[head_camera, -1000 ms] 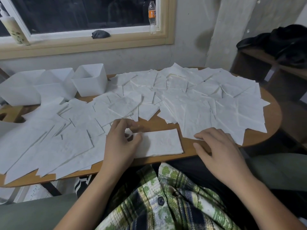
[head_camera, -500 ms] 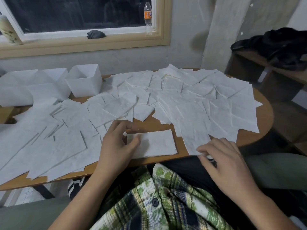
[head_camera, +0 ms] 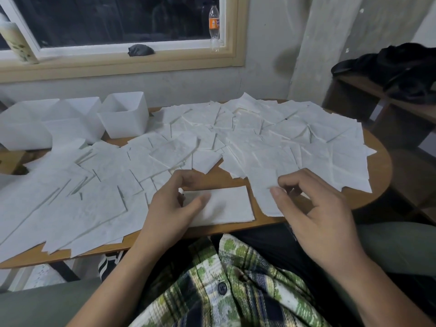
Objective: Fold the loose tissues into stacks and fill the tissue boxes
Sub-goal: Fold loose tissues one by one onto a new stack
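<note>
On the window sill behind the bench (head_camera: 375,194) stand a plastic bottle (head_camera: 214,24) with an orange label and a pale patterned tube (head_camera: 16,41) at the far left, with a dark crumpled lump (head_camera: 140,50) between them. Dark clothing (head_camera: 401,67) lies on a shelf to the right. A green plaid shirt (head_camera: 224,291) fills the lap in the foreground.

Three white tissue boxes (head_camera: 123,119) sit open-topped in a row at the bench's far left, nothing visible inside them.

The left hand (head_camera: 169,208) rests on the left end of the folded stack (head_camera: 226,205), its thumb laid flat on top and its fingers (head_camera: 186,178) curled close over the far corner; whether they reach under the edge cannot be told. The right hand (head_camera: 318,208) pinches one held tissue (head_camera: 264,185) between thumb and forefinger, the other fingers loosely bent beside it.

The folded stack is a neat white rectangle at the near edge, between the two hands. Loose tissues (head_camera: 295,142) cover most of the bench in overlapping, creased white squares, from the boxes across to the right rim.
</note>
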`<action>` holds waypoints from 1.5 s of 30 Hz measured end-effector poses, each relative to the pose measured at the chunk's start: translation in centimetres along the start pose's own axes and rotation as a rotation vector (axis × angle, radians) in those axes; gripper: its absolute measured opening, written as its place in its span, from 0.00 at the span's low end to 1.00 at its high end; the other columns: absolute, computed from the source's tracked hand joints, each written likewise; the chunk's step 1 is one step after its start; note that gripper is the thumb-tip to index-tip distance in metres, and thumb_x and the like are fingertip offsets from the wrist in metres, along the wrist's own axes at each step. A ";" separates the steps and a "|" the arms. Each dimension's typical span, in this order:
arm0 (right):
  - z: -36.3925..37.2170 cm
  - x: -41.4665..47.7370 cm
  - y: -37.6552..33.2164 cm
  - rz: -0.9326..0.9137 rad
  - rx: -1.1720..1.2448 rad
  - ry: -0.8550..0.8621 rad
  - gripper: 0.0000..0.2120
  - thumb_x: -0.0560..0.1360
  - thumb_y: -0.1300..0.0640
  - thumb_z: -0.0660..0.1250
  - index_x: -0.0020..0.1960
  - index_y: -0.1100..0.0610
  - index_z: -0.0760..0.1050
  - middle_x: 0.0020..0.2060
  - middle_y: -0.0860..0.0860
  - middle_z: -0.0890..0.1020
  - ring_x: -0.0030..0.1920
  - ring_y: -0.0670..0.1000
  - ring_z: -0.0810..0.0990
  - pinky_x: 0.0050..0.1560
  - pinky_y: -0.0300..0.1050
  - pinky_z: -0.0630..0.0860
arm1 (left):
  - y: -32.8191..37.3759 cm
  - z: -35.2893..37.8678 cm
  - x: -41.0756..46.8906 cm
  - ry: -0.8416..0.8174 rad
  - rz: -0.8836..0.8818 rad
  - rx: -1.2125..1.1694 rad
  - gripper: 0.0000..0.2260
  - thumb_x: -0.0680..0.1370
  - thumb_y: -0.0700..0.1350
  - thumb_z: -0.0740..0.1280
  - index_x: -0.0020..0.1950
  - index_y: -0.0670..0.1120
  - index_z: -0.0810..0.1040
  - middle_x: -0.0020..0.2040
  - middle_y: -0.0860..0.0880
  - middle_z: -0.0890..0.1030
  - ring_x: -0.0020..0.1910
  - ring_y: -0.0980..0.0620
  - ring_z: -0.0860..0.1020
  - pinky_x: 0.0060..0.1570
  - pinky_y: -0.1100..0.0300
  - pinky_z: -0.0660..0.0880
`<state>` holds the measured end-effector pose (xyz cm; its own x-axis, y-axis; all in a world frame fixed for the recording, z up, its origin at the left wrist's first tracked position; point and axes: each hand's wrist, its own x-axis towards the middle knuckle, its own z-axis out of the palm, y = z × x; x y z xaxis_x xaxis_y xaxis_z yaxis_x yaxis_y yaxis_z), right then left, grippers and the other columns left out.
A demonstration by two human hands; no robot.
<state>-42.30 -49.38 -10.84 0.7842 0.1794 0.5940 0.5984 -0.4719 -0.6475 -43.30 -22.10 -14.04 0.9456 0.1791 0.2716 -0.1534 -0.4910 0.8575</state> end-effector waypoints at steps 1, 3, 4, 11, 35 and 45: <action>0.1 0.1 -0.5 -0.019 0.018 -0.006 0.02 0.81 0.59 0.72 0.49 0.54 0.81 0.43 0.45 0.80 0.46 0.51 0.81 0.47 0.46 0.76 | 0.0 -0.1 0.0 -0.009 -0.006 -0.016 0.12 0.81 0.48 0.74 0.63 0.57 0.79 0.61 0.62 0.83 0.52 0.48 0.81 0.55 0.43 0.78; 0.5 0.3 -1.4 -0.061 0.056 -0.014 0.02 0.81 0.59 0.72 0.50 0.55 0.81 0.43 0.46 0.79 0.46 0.51 0.80 0.47 0.45 0.75 | 0.1 -0.2 0.0 -0.034 -0.015 -0.050 0.14 0.83 0.49 0.73 0.67 0.58 0.77 0.62 0.61 0.83 0.56 0.51 0.82 0.58 0.42 0.77; 0.6 0.4 -1.8 -0.076 0.076 -0.019 0.02 0.81 0.59 0.71 0.49 0.55 0.81 0.42 0.46 0.79 0.46 0.51 0.80 0.47 0.45 0.75 | 0.2 -0.3 0.0 -0.048 -0.023 -0.072 0.15 0.83 0.50 0.73 0.68 0.59 0.75 0.63 0.61 0.84 0.57 0.51 0.82 0.59 0.42 0.77; 2.1 1.0 -2.0 0.059 0.260 -0.070 0.04 0.82 0.54 0.72 0.48 0.52 0.80 0.41 0.48 0.80 0.46 0.52 0.80 0.47 0.44 0.76 | -0.4 -0.7 0.5 -0.099 -0.067 -0.319 0.18 0.83 0.48 0.73 0.72 0.59 0.75 0.55 0.52 0.87 0.54 0.35 0.80 0.59 0.41 0.75; 6.5 1.0 3.2 0.369 -0.003 -0.146 0.15 0.76 0.53 0.80 0.58 0.47 0.79 0.35 0.43 0.82 0.37 0.43 0.80 0.38 0.28 0.71 | -1.6 0.3 0.3 0.196 -0.074 0.060 0.15 0.78 0.44 0.73 0.60 0.59 0.76 0.41 0.52 0.81 0.42 0.54 0.79 0.43 0.57 0.74; 6.1 0.7 4.7 0.192 -0.193 -0.104 0.08 0.78 0.53 0.77 0.54 0.48 0.81 0.46 0.41 0.76 0.45 0.44 0.78 0.44 0.43 0.78 | -1.7 0.5 0.6 0.184 -0.063 0.141 0.19 0.75 0.40 0.73 0.60 0.59 0.75 0.43 0.56 0.80 0.43 0.55 0.78 0.42 0.57 0.75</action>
<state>-37.96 -46.20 -16.38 0.8988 0.1539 0.4105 0.4028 -0.6597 -0.6344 -42.32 -21.59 -15.58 0.8818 0.3594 0.3054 -0.0415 -0.5858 0.8094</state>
